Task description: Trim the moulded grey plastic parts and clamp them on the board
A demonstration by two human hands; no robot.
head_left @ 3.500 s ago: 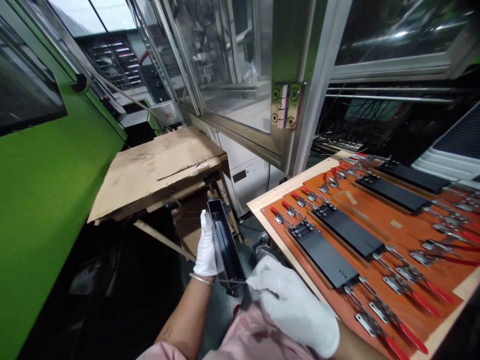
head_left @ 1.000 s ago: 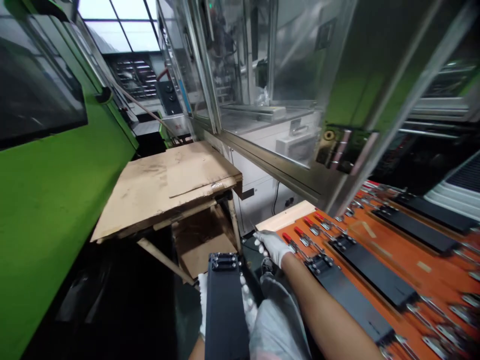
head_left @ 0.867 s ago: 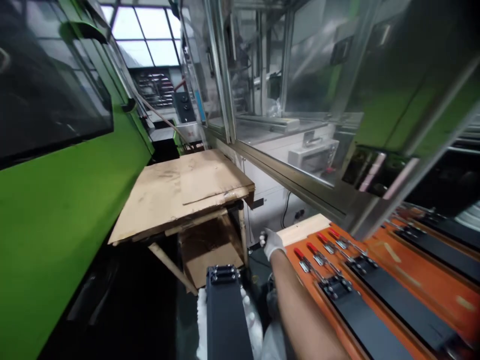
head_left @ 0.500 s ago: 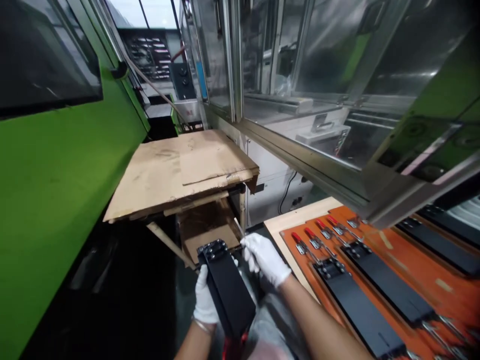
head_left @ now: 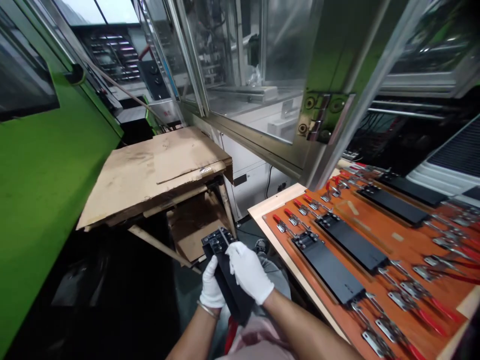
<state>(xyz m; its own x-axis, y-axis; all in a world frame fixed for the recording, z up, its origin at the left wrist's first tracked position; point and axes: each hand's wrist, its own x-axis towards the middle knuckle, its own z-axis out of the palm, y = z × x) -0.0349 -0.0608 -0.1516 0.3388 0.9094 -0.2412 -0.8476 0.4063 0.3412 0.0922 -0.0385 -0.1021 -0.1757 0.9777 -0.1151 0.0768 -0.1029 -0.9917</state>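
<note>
A long black rectangular part (head_left: 234, 292) with a fitting at its far end is held in front of my body. My left hand (head_left: 213, 286), in a white glove, grips it from the left side. In my gloved right hand (head_left: 249, 270) is a thin, light-coloured stick-like tool (head_left: 224, 236), pinched between the fingers. Its tip lies over the fitting at the far end of the part; whether it touches I cannot tell. Something red shows below the part, near my lap.
On the right, an orange fixture board (head_left: 375, 235) carries several black plates (head_left: 330, 270) and red-handled toggle clamps (head_left: 405, 300). A cardboard-topped table (head_left: 150, 175) stands ahead, beside a green machine (head_left: 56, 185). A metal-framed door (head_left: 258, 130) juts in above.
My right hand has come in from beside the black part to over it, bringing the thin tool onto its far end. The view has turned right, showing more of the orange board.
</note>
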